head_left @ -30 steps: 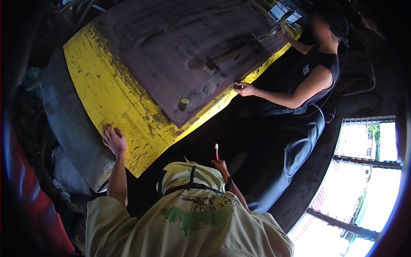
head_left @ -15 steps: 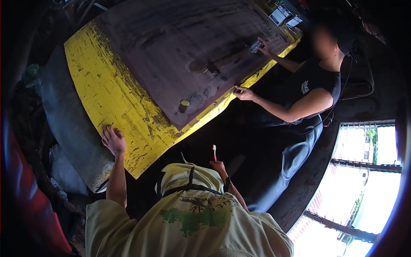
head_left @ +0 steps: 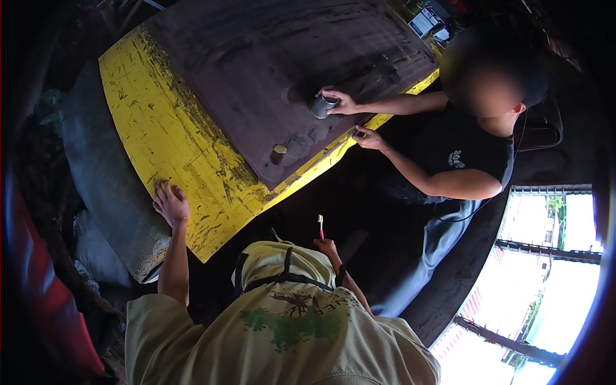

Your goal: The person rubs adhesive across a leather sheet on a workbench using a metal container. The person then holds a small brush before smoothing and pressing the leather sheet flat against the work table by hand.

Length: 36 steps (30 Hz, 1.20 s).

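Observation:
My left hand lies with its fingers apart on the lower left edge of the yellow board. In my right hand, low in the middle, is a toothbrush with a red and white handle, its bristle end up. A dark brown sheet covers most of the yellow board. On that sheet, near its lower corner, stands a small object with a yellowish top.
Across the board a co-worker in a dark sleeveless top holds a dark cup over the sheet. Small boxes stand at the far corner. A rolled grey sheet lies left, a barred window right.
The co-worker's hand has brought the cup from the far end of the sheet toward its middle, and the co-worker leans further in. My hands have hardly moved.

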{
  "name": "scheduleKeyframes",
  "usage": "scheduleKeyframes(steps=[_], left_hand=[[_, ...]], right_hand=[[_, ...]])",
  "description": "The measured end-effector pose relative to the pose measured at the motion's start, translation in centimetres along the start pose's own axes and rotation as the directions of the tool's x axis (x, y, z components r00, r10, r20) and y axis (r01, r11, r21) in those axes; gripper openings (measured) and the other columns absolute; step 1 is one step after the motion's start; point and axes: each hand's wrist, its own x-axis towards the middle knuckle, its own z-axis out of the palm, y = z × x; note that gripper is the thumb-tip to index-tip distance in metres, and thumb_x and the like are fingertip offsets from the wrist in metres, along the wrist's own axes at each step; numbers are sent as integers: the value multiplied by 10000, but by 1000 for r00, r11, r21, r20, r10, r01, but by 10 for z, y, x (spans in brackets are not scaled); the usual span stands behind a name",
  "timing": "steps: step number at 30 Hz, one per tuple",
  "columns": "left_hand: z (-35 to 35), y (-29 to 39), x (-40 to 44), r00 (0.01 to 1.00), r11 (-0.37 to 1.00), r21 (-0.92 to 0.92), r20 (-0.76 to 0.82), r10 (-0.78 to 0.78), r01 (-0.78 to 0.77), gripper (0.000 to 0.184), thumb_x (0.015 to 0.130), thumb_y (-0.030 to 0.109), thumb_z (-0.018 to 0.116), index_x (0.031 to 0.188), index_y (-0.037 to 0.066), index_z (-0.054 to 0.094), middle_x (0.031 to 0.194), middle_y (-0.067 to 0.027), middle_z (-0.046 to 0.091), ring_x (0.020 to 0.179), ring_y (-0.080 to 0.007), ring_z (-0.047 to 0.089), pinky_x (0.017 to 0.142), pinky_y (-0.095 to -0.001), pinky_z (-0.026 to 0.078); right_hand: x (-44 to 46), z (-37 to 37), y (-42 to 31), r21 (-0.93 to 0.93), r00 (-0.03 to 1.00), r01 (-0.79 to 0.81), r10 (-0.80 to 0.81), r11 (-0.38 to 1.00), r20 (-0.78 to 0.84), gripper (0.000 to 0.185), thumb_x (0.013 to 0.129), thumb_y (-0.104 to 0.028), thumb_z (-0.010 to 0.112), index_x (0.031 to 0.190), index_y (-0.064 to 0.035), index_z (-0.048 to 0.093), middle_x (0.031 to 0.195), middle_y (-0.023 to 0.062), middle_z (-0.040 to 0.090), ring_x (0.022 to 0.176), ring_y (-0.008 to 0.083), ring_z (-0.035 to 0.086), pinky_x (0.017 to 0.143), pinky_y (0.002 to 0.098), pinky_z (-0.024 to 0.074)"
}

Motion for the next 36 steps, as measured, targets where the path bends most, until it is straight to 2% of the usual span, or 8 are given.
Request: scheduleKeyframes(steps=[14, 23, 25, 29, 34, 35, 36], left_hand=[[4, -3, -2, 1000, 1000, -10, -17, 5, -5, 390, 874, 318, 460, 1236, 173, 440, 1372, -71, 354, 1293, -268, 286, 1010, -509, 245], [2, 0, -1, 1000, 1000, -15, -12, -7, 7, 387, 867, 312, 467, 1226, 169, 449, 1360, -64, 363, 1284, -261, 295, 1012, -502, 244], [3, -1, -1, 1000, 1000, -10, -6, -12, 12, 388, 865, 311, 468, 1225, 167, 451, 1359, -64, 364, 1284, -261, 296, 1012, -501, 246], [6, -1, 0, 1000, 1000, -16, -19, 0, -1, 394, 858, 308, 478, 1224, 164, 452, 1356, -66, 368, 1284, -262, 298, 1009, -502, 249], [5, -1, -1, 999, 1000, -28, -40, 11, -12, 394, 855, 304, 485, 1221, 163, 452, 1353, -70, 373, 1281, -263, 304, 1007, -504, 251], [5, -1, -1, 999, 1000, -19, -34, 5, -5, 395, 856, 306, 485, 1222, 164, 452, 1354, -69, 373, 1280, -263, 305, 1006, -503, 253], [5, -1, -1, 1000, 1000, -10, -28, -1, 1, 395, 856, 307, 485, 1223, 165, 451, 1354, -69, 374, 1279, -262, 307, 1005, -503, 254]], right_hand=[[-3, 0, 1, 13, 1000, -20, 20, 1000, -21, 405, 700, -501, 692, 777, -103, 693, 720, 79, 650, 716, 170, 630, 643, 337, 481], [0, 4, 8, 47, 1000, -15, 15, 999, -9, 355, 727, -429, 699, 806, -83, 695, 680, 49, 631, 656, 127, 596, 607, 318, 466], [2, 5, 10, 37, 1000, -22, 22, 999, 4, 398, 722, -454, 670, 804, -65, 678, 744, 117, 654, 734, 201, 642, 659, 352, 477], [2, 5, 10, 37, 1000, -20, 20, 999, 2, 401, 724, -451, 671, 789, -56, 668, 733, 114, 648, 720, 188, 635, 653, 354, 474], [0, 3, 7, 24, 999, -35, 35, 999, 10, 406, 717, -463, 677, 807, -68, 679, 753, 120, 658, 747, 216, 647, 670, 357, 481], [-1, 3, 6, 25, 999, -36, 36, 999, 10, 406, 717, -463, 677, 807, -68, 679, 753, 120, 658, 747, 216, 647, 670, 357, 481], [2, 6, 10, 24, 1000, -13, 13, 1000, 4, 398, 716, -462, 686, 801, -73, 685, 701, 83, 640, 686, 169, 618, 627, 336, 471]])
